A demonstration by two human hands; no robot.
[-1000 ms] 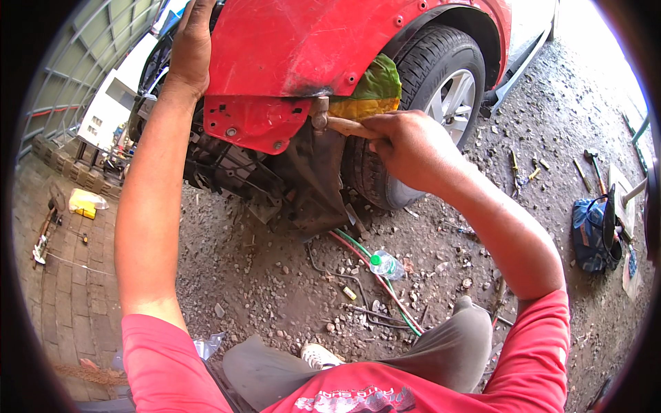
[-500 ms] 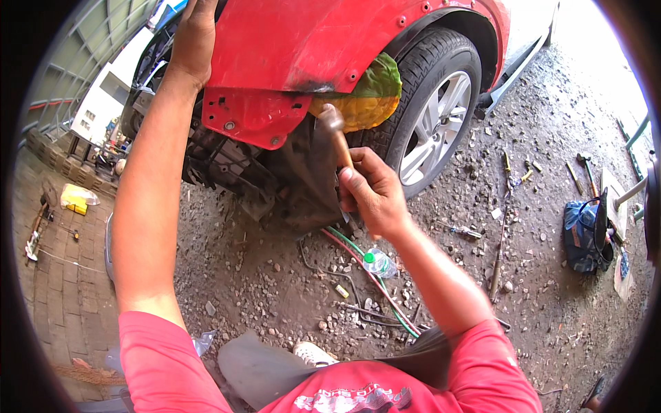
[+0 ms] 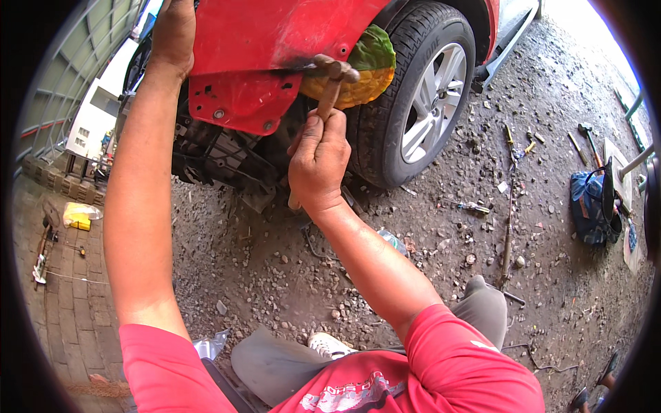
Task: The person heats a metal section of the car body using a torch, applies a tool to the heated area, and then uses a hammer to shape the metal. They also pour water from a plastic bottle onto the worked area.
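Observation:
My right hand (image 3: 319,151) is closed round the wooden handle of a hammer (image 3: 332,93). The metal hammer head meets or overlaps the dark, scuffed lower edge of a red car fender (image 3: 248,41); I cannot tell whether they touch. My left hand (image 3: 173,38) is raised at the fender's left edge, its fingers mostly cut off by the top of the picture. Behind the hammer, a green and yellow-orange rounded piece (image 3: 375,65) sits between fender and tyre (image 3: 385,131). A red flap with bolt holes (image 3: 237,103) hangs below the fender.
Exposed dark car parts (image 3: 213,162) lie under the flap. Hand tools, among them a screwdriver (image 3: 471,206) and another hammer (image 3: 589,141), are scattered on the gravel (image 3: 427,248). A blue bag (image 3: 592,210) stands at the right. Partly behind my right forearm lies a clear bottle (image 3: 392,241).
My right hand has moved left and up with the hammer, whose head is now at the fender's lower edge. The view has shifted, and my left hand stays at the fender. A grey-trousered knee shows at right.

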